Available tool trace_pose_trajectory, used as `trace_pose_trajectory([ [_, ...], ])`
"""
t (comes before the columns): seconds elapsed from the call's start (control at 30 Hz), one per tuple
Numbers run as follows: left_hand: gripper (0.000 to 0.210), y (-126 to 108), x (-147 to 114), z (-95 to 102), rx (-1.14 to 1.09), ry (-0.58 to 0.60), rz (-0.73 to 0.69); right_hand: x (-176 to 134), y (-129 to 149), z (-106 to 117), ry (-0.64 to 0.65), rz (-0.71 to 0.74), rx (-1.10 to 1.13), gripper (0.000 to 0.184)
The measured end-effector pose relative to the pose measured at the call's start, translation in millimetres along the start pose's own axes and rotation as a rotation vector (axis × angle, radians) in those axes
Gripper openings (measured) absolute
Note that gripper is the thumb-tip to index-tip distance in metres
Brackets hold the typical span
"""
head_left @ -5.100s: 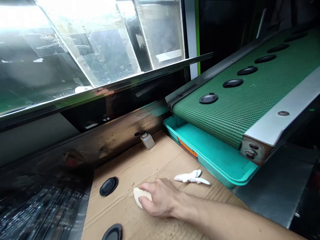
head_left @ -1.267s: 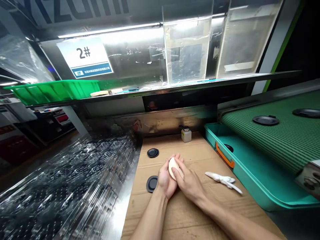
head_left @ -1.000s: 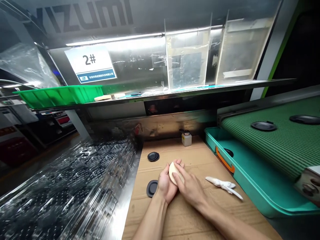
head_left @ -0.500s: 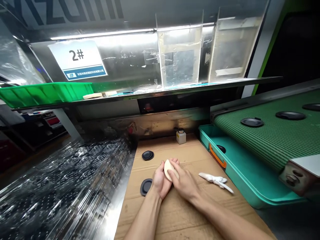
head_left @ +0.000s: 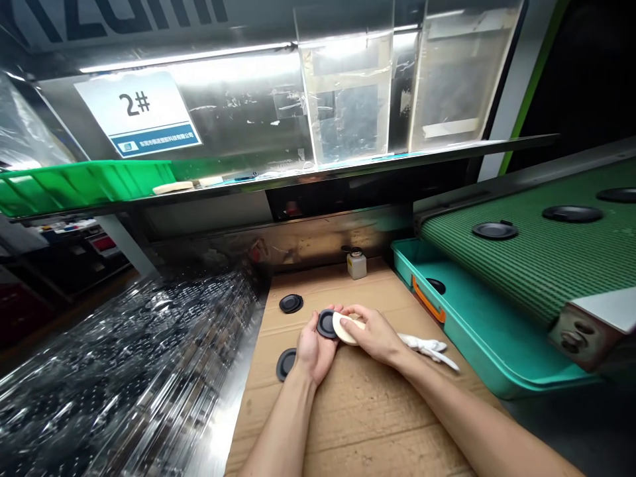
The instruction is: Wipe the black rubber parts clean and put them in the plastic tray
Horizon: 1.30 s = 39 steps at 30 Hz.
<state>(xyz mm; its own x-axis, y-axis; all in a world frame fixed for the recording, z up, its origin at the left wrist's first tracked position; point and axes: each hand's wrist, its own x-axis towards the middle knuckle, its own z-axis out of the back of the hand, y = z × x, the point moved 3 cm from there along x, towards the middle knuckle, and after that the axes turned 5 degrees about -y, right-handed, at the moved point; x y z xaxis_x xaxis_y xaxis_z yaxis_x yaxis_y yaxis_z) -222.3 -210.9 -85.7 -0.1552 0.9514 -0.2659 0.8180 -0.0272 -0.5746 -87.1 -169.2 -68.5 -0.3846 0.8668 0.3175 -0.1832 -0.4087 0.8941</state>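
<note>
In the palm of my left hand (head_left: pixel 317 350) lies a round black lid-like disc (head_left: pixel 326 323), fingers curled beneath it. My right hand (head_left: pixel 373 332) pinches a cream-coloured round sponge pad (head_left: pixel 346 329) between thumb and fingers, and the pad overlaps the disc's right edge. Two more black round pieces rest on the cardboard sheet (head_left: pixel 377 424): a far one (head_left: pixel 291 303) and a near one (head_left: pixel 287 364), the latter partly hidden behind my left hand. Right of my right hand lies a crumpled white cloth-like thing (head_left: pixel 430 349), partly covered by the wrist.
A small white bottle (head_left: pixel 356 264) stands at the cardboard's far edge. To the right, a teal bin (head_left: pixel 497 351) sits below a green conveyor belt (head_left: pixel 536 265) carrying several black discs. Clear plastic trays (head_left: pixel 124 371) are stacked left. A shelf with a green bin (head_left: pixel 89 180) spans the back.
The sponge pad has moved right with my right hand, uncovering the black disc in my left palm. The whole view has shifted slightly.
</note>
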Motion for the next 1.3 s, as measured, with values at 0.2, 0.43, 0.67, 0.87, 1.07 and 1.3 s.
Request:
trace_pose_trajectory([
  [0.2, 0.030, 10.2, -2.5, -3.7, 0.103, 0.040, 0.000, -4.7, -0.5, -13.6, 0.064, -0.007, 0.074, 0.029],
  [0.43, 0.028, 9.8, -4.0, -2.9, 0.120, 0.005, 0.000, 1.2, -3.5, 7.7, 0.310, -0.028, 0.006, 0.023],
  [0.67, 0.023, 10.4, -1.6, -3.7, 0.103, 0.033, -0.008, -0.8, 6.3, -0.3, 0.064, 0.077, -0.064, 0.029],
  [0.87, 0.026, 10.1, -2.6, -2.8, 0.104, -0.006, 0.045, 1.7, -1.4, 7.4, 0.294, 0.017, -0.095, 0.026],
  [1.07, 0.026, 9.8, -0.5, -3.4, 0.107, 0.006, 0.032, -0.7, 10.2, 2.0, 0.110, 0.174, -0.212, 0.029],
  [1.3, 0.030, 10.0, -1.1, -4.9, 0.122, -0.008, 0.031, -4.1, 7.0, -1.9, -0.093, 0.032, -0.516, 0.037],
])
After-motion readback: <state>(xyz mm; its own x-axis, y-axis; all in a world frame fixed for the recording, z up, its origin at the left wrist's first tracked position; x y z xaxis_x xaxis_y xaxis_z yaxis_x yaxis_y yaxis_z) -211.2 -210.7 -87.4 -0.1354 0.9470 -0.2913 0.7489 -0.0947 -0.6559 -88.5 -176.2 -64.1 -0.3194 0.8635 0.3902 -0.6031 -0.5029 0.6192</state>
